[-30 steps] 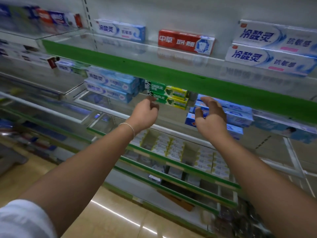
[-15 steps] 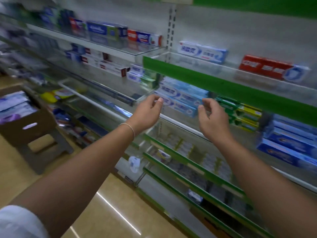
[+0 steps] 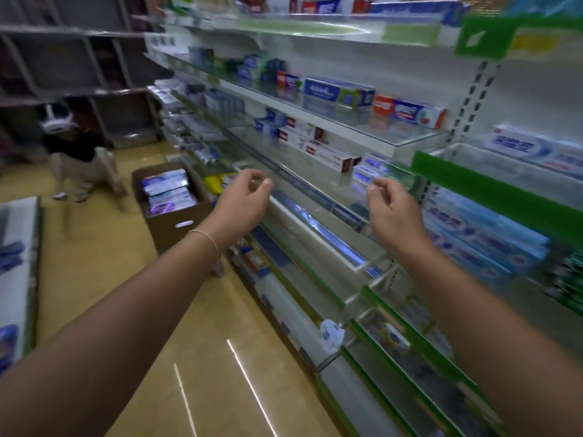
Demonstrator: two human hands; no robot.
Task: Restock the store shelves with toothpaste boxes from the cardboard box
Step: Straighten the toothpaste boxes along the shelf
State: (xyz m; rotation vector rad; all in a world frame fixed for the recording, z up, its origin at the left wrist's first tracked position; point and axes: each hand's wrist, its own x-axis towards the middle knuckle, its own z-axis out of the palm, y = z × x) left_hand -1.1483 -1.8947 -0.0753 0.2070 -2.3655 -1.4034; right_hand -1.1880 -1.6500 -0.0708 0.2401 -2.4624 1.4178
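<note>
While both hands hover empty — left hand (image 3: 243, 200), right hand (image 3: 394, 209), fingers loosely curled — cardboard box (image 3: 176, 228) on floor holds stacked toothpaste boxes (image 3: 167, 190); shelves (image 3: 315, 121) partly stocked.

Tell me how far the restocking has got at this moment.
Done: light blue boxes are stacked on the shelf at right. In hand: nothing; left hand and right hand hang empty, fingers loosely curled. Left: the cardboard box is full, and the glass shelf is bare.
</note>
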